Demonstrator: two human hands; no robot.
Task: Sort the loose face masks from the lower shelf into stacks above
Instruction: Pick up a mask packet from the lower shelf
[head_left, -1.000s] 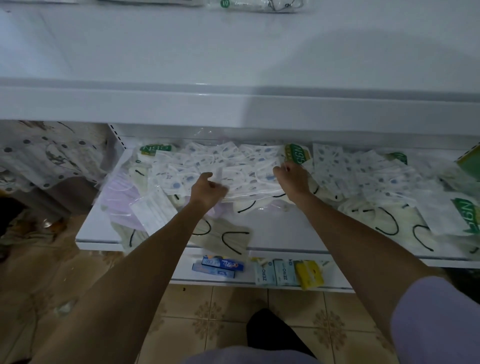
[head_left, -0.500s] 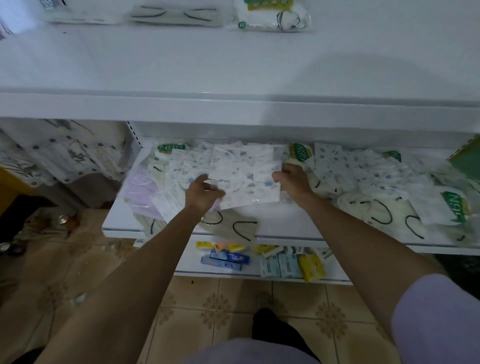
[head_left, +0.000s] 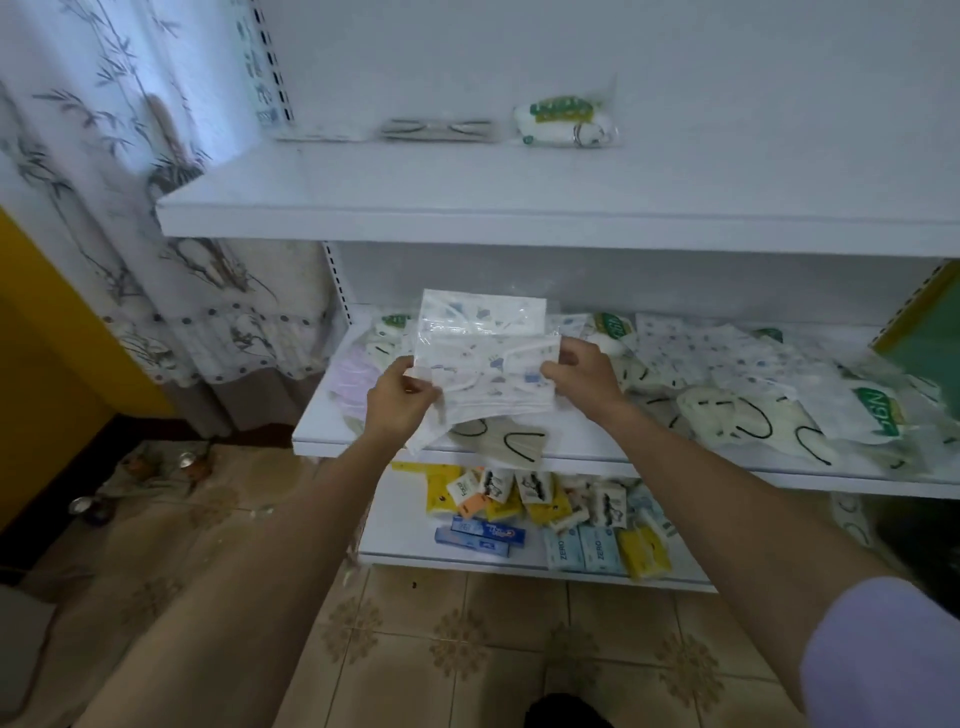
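hands 2 | shelves 3 | zero packs 2 | blue boxes 2 | top-shelf packs 3

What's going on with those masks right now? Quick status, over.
Left hand and right hand each pinch an end of the printed mask bundle. Bundle held over lower shelf. Nothing seen blocking upper shelf.

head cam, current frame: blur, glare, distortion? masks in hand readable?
Head view: dim, flat light, no hard shadows; printed masks gripped by left hand and right hand fairly sharp, slight sheen on their wrap; upper shelf edge slants from the wide lens; loose masks far right smear.
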